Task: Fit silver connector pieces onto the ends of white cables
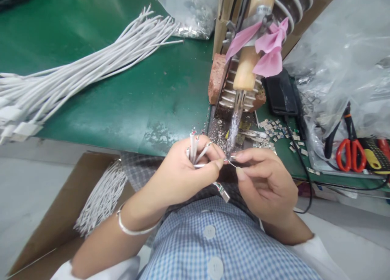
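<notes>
Left hand (185, 174): grip pinching white cables (192, 148), ends poking up past thumb. Right hand (268, 182): grip pressed together on thin wire (232, 163), which slants toward left fingertips. Metal plug (225, 195) just below left grip. Soldering iron (245, 70) just beyond both grips, long axis running away, tip between hands (contact hard to make out). Farther, left of grips: cable bundle (100, 62) on counter (152, 109), outer end cut off.

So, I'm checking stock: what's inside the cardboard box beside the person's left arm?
A bundle of thin white cables lies in the cardboard box. Anything under the bundle is covered, and the left forearm hides part of the box.
</notes>
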`<action>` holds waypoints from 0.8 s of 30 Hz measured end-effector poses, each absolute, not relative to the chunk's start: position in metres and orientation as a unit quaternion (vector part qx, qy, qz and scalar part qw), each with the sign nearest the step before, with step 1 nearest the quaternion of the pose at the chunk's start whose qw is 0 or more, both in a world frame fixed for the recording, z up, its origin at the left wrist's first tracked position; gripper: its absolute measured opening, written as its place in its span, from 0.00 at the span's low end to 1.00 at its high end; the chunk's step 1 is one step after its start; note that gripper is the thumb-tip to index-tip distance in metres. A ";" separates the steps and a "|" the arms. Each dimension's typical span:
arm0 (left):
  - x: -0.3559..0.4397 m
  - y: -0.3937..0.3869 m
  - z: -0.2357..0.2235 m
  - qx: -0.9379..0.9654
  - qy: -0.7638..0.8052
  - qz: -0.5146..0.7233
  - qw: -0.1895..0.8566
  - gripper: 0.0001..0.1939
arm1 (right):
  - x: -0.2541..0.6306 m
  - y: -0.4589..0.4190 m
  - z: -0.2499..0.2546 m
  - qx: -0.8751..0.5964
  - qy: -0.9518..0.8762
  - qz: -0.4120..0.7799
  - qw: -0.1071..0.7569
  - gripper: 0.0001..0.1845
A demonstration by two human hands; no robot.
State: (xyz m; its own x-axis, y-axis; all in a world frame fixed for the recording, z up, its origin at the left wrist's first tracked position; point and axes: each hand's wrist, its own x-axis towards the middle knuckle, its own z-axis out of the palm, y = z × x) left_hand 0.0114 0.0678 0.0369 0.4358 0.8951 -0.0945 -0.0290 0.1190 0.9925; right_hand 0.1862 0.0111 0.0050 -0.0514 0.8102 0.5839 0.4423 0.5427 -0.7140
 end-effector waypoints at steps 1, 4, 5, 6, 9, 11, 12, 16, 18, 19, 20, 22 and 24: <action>0.012 0.068 0.037 0.557 0.393 0.359 0.638 0.10 | 0.186 0.011 0.005 -0.447 -0.705 0.172 0.523 0.12; 0.012 0.066 0.037 0.559 0.407 0.345 0.635 0.09 | 0.186 0.011 0.005 -0.449 -0.709 0.174 0.515 0.11; 0.012 0.065 0.037 0.560 0.412 0.340 0.634 0.09 | 0.186 0.010 0.005 -0.448 -0.710 0.177 0.513 0.12; 0.011 0.065 0.036 0.561 0.415 0.335 0.633 0.08 | 0.186 0.010 0.005 -0.448 -0.710 0.180 0.514 0.12; 0.011 0.063 0.035 0.563 0.424 0.329 0.629 0.07 | 0.186 0.009 0.005 -0.454 -0.704 0.182 0.515 0.12; 0.011 0.063 0.035 0.567 0.428 0.330 0.622 0.07 | 0.185 0.009 0.006 -0.459 -0.700 0.181 0.517 0.12; 0.012 0.063 0.035 0.569 0.429 0.330 0.619 0.07 | 0.185 0.009 0.006 -0.460 -0.697 0.181 0.519 0.12; 0.012 0.065 0.035 0.575 0.424 0.330 0.617 0.07 | 0.185 0.010 0.006 -0.462 -0.688 0.190 0.526 0.12; 0.011 0.065 0.034 0.574 0.423 0.329 0.620 0.07 | 0.185 0.010 0.006 -0.463 -0.686 0.196 0.526 0.12; 0.011 0.065 0.034 0.573 0.423 0.328 0.621 0.07 | 0.185 0.010 0.006 -0.463 -0.685 0.198 0.527 0.11; 0.011 0.065 0.034 0.573 0.422 0.325 0.622 0.07 | 0.185 0.010 0.006 -0.463 -0.684 0.200 0.528 0.11; 0.010 0.064 0.034 0.572 0.423 0.322 0.624 0.07 | 0.186 0.010 0.006 -0.463 -0.684 0.202 0.527 0.11; 0.009 0.062 0.034 0.573 0.422 0.320 0.625 0.07 | 0.186 0.010 0.007 -0.464 -0.684 0.204 0.524 0.11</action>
